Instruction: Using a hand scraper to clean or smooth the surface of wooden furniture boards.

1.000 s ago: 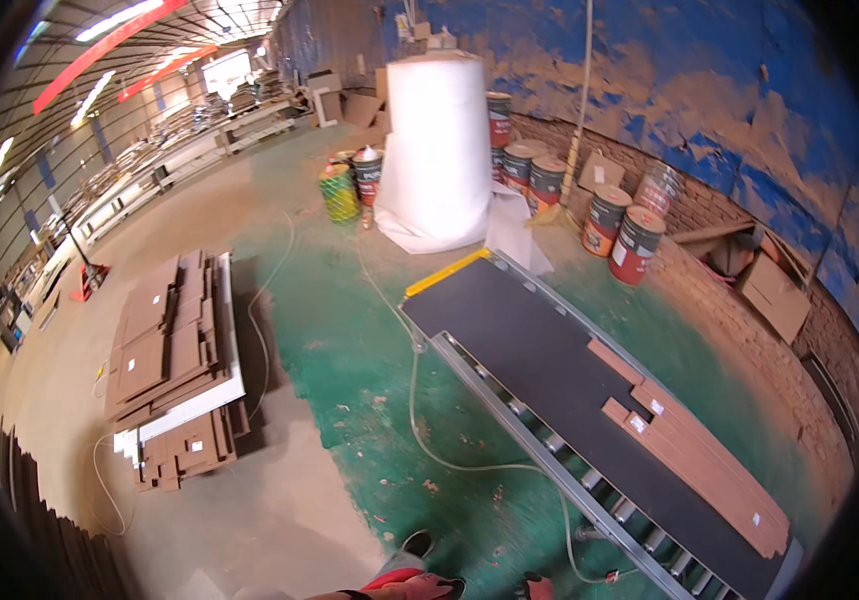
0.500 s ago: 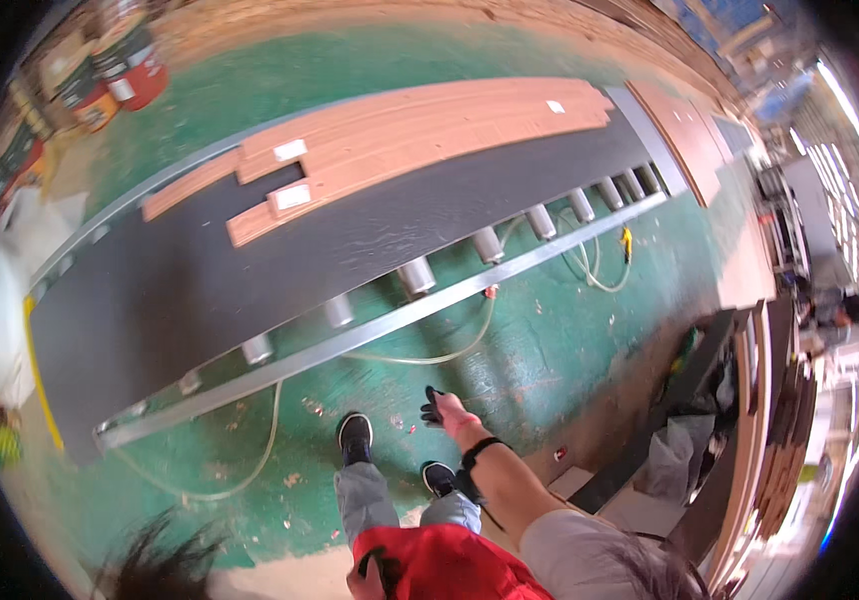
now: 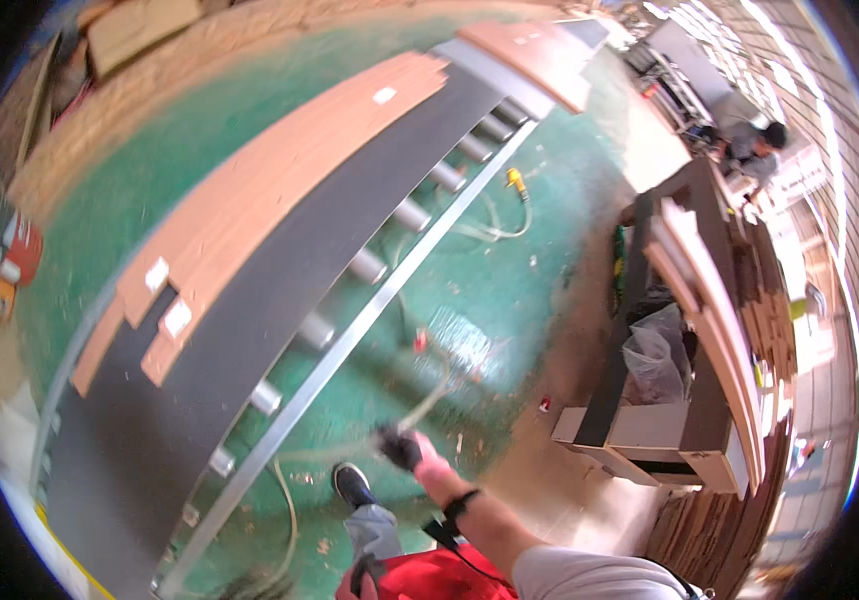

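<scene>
My right hand (image 3: 406,449), in a partly dark glove, hangs over the green floor beside the conveyor's metal side rail (image 3: 350,345). It is blurred, but its fingers look loosely stretched out, and nothing shows in them. A dark band circles that wrist. At the lower edge my left hand (image 3: 358,580) is close against my red apron (image 3: 440,576); its fingers are mostly hidden. On the conveyor's dark belt (image 3: 280,290) lie long reddish-brown wood planks (image 3: 280,165), side by side with staggered ends and several white labels. Neither hand touches them.
Metal rollers (image 3: 367,265) show along the belt's near side. A pale hose (image 3: 295,505) and a yellow connector (image 3: 517,180) lie on the floor. Right stands a rack (image 3: 630,425) with a plastic bag and stacked boards (image 3: 772,300). Another person (image 3: 753,150) is at the far right.
The view has swung to the right, so the conveyor and planks appear further left and steeper. My right arm stays forward and low. The planks appear unmoved on the belt.
</scene>
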`<state>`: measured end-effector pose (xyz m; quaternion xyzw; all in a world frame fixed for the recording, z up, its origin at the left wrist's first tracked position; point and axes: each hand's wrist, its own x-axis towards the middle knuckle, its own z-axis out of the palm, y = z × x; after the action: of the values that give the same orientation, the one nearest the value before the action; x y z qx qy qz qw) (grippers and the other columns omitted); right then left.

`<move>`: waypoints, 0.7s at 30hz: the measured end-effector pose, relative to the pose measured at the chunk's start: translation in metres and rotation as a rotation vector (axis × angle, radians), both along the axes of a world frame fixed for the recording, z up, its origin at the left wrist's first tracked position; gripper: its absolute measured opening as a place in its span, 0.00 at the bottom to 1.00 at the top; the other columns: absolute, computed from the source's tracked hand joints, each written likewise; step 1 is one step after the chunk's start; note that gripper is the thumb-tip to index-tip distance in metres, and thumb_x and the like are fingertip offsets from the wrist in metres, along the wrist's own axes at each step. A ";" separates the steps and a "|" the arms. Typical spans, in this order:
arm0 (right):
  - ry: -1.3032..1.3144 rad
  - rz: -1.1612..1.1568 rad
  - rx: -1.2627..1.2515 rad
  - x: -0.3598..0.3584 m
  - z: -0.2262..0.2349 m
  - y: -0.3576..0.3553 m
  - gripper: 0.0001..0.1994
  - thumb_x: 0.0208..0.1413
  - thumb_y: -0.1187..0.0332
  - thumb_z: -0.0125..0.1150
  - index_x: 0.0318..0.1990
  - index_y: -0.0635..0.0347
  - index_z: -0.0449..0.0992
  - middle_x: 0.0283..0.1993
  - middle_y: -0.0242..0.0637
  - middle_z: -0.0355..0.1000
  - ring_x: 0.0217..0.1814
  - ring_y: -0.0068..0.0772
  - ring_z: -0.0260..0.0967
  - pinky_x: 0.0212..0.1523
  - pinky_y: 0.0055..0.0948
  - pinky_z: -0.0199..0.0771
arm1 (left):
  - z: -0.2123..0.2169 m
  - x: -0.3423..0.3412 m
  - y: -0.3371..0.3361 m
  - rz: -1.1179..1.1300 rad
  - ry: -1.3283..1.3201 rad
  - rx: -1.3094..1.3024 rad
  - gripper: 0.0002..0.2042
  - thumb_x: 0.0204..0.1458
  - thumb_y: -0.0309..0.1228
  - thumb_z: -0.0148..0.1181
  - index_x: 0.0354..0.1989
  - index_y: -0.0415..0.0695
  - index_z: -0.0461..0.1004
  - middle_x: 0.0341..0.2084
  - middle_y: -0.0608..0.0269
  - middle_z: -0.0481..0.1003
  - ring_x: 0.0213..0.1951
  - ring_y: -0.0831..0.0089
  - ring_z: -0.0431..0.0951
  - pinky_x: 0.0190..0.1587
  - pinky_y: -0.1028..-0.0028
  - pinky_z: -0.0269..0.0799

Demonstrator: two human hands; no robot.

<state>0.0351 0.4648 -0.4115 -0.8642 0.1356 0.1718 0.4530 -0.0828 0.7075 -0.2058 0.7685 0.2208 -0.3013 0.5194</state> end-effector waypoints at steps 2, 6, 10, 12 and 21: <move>0.047 -0.040 0.569 -0.053 0.066 0.012 0.16 0.47 0.68 0.61 0.45 0.59 0.74 0.46 0.38 0.72 0.48 0.31 0.68 0.50 0.29 0.67 | 0.008 0.071 -0.022 -0.108 -0.394 -0.039 0.16 0.47 0.29 0.56 0.44 0.36 0.73 0.34 0.47 0.76 0.38 0.58 0.77 0.42 0.67 0.71; 0.227 -0.170 0.804 -0.144 0.184 0.064 0.13 0.52 0.62 0.55 0.41 0.58 0.76 0.42 0.37 0.73 0.44 0.35 0.71 0.49 0.33 0.69 | 0.039 0.125 -0.089 -0.736 0.059 -0.080 0.33 0.47 0.44 0.59 0.56 0.32 0.59 0.44 0.39 0.71 0.46 0.48 0.72 0.48 0.63 0.67; 0.180 -0.393 0.812 -0.172 0.237 0.050 0.14 0.53 0.61 0.54 0.43 0.58 0.75 0.42 0.37 0.73 0.45 0.34 0.70 0.49 0.34 0.70 | 0.084 0.091 -0.140 -1.099 -0.100 -0.605 0.18 0.51 0.34 0.55 0.48 0.38 0.67 0.29 0.57 0.75 0.32 0.66 0.74 0.36 0.70 0.69; 0.134 -0.579 0.817 -0.188 0.239 0.030 0.14 0.53 0.61 0.54 0.43 0.57 0.74 0.42 0.37 0.73 0.46 0.34 0.70 0.49 0.34 0.70 | 0.127 0.068 -0.140 -0.920 0.221 -0.493 0.10 0.53 0.33 0.54 0.41 0.42 0.72 0.24 0.62 0.72 0.25 0.75 0.70 0.29 0.75 0.66; -0.388 -1.144 1.904 -0.302 0.239 0.027 0.16 0.55 0.58 0.53 0.46 0.56 0.73 0.42 0.38 0.73 0.48 0.33 0.70 0.48 0.36 0.71 | 0.325 0.038 -0.076 -1.536 0.589 0.135 0.14 0.52 0.30 0.54 0.46 0.39 0.72 0.28 0.61 0.76 0.26 0.76 0.73 0.31 0.76 0.69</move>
<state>-0.2669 0.4920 -0.1721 0.0104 0.2527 -0.1648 0.9533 -0.0447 0.6319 0.1192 0.6244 -0.2212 -0.7480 0.0424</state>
